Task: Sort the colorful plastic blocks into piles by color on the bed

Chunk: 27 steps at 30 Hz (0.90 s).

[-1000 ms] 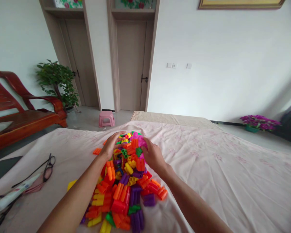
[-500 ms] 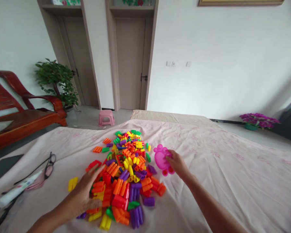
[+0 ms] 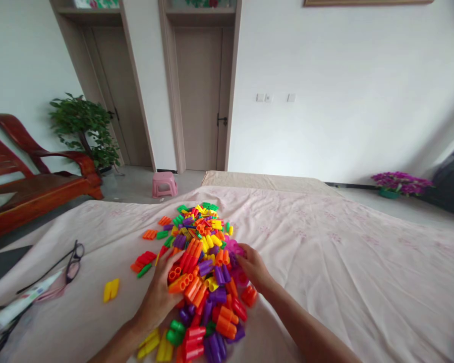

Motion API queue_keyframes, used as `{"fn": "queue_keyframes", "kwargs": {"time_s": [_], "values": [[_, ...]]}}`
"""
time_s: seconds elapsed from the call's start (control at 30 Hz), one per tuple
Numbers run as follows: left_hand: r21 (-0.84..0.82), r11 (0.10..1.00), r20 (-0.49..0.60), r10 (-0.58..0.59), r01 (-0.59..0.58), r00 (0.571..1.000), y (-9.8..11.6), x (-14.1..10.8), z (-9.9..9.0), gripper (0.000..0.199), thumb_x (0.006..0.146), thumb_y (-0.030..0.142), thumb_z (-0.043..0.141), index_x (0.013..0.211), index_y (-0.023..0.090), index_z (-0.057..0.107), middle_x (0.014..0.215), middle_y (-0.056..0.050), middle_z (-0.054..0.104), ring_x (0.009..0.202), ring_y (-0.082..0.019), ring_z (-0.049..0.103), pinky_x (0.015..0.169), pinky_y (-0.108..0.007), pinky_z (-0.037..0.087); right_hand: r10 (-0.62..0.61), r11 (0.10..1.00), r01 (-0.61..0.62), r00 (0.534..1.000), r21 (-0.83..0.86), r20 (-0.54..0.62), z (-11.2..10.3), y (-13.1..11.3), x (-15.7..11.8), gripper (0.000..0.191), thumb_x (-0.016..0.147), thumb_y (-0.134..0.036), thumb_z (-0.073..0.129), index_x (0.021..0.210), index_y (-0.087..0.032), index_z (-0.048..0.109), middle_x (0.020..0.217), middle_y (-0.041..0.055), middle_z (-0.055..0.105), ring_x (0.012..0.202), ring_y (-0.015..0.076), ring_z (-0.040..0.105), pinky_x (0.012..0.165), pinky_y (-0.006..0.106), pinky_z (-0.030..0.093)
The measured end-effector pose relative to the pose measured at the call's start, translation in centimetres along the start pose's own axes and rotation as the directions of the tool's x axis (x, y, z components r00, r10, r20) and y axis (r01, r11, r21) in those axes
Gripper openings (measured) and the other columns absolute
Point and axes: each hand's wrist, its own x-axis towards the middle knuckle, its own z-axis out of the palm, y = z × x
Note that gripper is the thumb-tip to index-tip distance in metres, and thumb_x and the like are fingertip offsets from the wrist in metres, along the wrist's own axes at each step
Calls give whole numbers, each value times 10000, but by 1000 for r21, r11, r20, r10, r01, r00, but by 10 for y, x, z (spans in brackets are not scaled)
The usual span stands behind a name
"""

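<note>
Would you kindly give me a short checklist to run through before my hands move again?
1. Right hand at the pink plastic piece: ok, it holds the edge.
2. Firmness of that grip: cannot tell, the fingertips are partly hidden.
3. Left hand at the building-block pile: ok, it cups the left side by some orange blocks.
4. All blocks within the pile: not ok, a yellow block lies apart on the left.
5. Eyeglasses apart from the blocks: ok, they lie farther left.
</note>
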Motion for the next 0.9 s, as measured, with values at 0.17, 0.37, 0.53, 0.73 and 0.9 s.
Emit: {"fn": "queue_keyframes", "kwargs": {"time_s": [0.17, 0.37, 0.53, 0.73, 0.9], "values": [[-118, 993, -80, 7, -17, 997, 26, 22, 27, 591, 793, 417, 801, 1356, 296, 669, 1578, -111, 519, 1523, -342, 439, 1292, -572, 325, -121, 982, 109, 991, -156, -64, -4, -22, 4, 309, 900, -292, 572, 1156, -198, 717, 1005, 66, 810, 898, 236, 758, 766, 325, 593], [-152, 983, -150, 77, -100, 986, 61, 53, 34, 497, 855, 355, 729, 1345, 302, 668, 1567, -89, 544, 1509, -301, 461, 1287, -535, 331, -347, 822, 295, 938, -487, -18, -13, -72, 3, 412, 976, -219, 519, 1371, -197, 637, 1226, 115, 785, 1123, 274, 748, 957, 374, 577], [-113, 982, -41, 148, -152, 988, 68, 69, 8, 471, 893, 440, 698, 1340, 295, 677, 1527, -91, 607, 1440, -278, 551, 1224, -476, 434, -511, 738, 447, 860, -506, 16, -20, -84, 1, 430, 1022, -243, 455, 1420, -219, 616, 1355, 111, 736, 1191, 251, 730, 1003, 361, 576], [265, 961, -120, 109, -74, 987, -16, 84, -37, 549, 949, 562, 534, 1356, 212, 648, 1450, -132, 664, 1407, -285, 568, 1243, -493, 402, -348, 911, 240, 885, -336, -311, -68, -28, 28, 447, 906, -382, 598, 1307, -202, 681, 1105, 100, 812, 965, 262, 771, 863, 378, 614], [488, 872, -92, -7, 51, 996, -82, 102, -55, 459, 934, 516, 481, 1232, 262, 721, 1377, -107, 724, 1426, -326, 554, 1198, -512, 440, -94, 991, 127, 897, 48, -433, -97, 28, 35, 652, 764, -578, 739, 1253, -147, 701, 967, 113, 811, 869, 301, 771, 750, 410, 632]]}}
